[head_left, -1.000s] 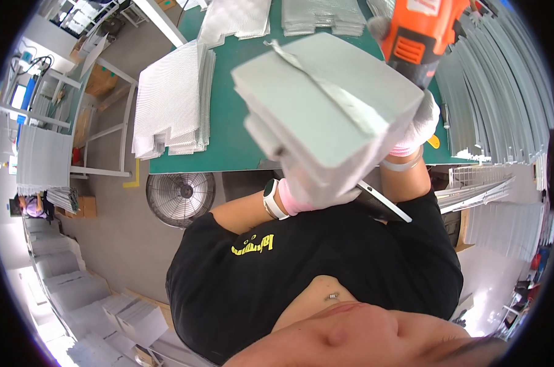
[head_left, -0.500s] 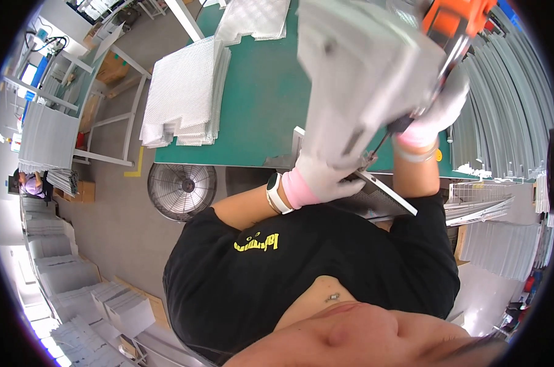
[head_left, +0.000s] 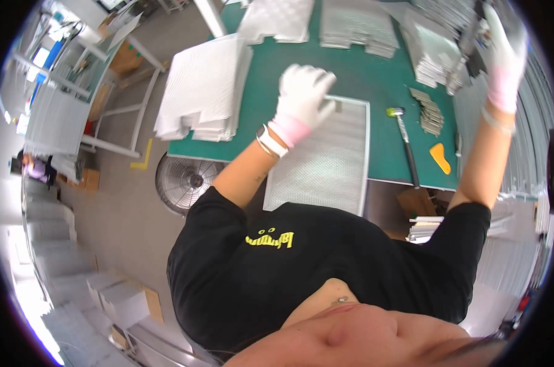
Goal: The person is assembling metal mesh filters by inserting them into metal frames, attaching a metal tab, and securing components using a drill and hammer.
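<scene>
My left hand (head_left: 304, 98), in a white glove with a pink cuff, is above the far left corner of a framed mesh panel (head_left: 319, 165). Its fingers are loosely bent, the thumb stands apart, and nothing shows in it. The panel lies partly on the green table (head_left: 277, 76) and reaches over its near edge towards my body. My right hand (head_left: 506, 52), gloved alike, is stretched far out to the upper right. It is blurred beside a dark tool-like thing (head_left: 471, 37), and whether it touches that is unclear.
A hammer (head_left: 405, 144) with a green-yellow tip, a yellow scraper (head_left: 439, 158) and several small metal strips (head_left: 428, 112) lie on the right of the table. White mesh sheets (head_left: 200, 85) are stacked at left. A floor fan (head_left: 194, 180) stands below the table's left edge.
The large grey object and orange tool in front of me have left the view. My left hand has moved up, and my right hand outward to the upper right. The mesh panel now lies flat.
</scene>
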A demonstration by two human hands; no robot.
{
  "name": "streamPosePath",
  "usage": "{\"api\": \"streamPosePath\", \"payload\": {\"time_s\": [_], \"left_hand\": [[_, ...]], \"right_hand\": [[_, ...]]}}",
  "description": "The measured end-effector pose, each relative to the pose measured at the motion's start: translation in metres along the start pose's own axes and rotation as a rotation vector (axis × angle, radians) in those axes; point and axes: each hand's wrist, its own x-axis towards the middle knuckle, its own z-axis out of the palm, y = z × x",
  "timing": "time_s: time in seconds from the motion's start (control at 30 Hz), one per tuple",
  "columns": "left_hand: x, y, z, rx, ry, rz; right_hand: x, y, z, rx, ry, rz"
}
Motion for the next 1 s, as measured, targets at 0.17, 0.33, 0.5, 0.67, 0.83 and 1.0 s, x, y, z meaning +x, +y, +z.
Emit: {"api": "streamPosePath", "payload": {"time_s": [0.17, 0.33, 0.5, 0.67, 0.83, 1.0], "left_hand": [[-0.136, 0.014, -0.029, -0.198, -0.013, 0.024], [-0.321, -0.004, -0.037, -0.136, 0.050, -0.564], [-0.471, -0.101, -0.074, 0.378, -0.009, -1.118], [-0.503, -0.226, -0.107, 0.569, -0.494, -1.472], [-0.521, -0.297, -0.107, 0.675, -0.579, -1.490], [-0.561, -0.333, -0.100, 0.546, -0.698, -1.674]], "right_hand": [[-0.123, -0.030, -0.039, -0.171, -0.179, 0.311], [-0.309, -0.001, -0.112, -0.580, -0.922, 0.558], [-0.361, -0.013, -0.101, -0.764, -1.066, 0.634], [-0.360, -0.017, -0.093, -0.889, -1.150, 0.551], [-0.348, -0.039, -0.103, -0.629, -0.958, 0.729], [-0.305, -0.088, -0.056, -0.563, -0.903, 0.684]]}}
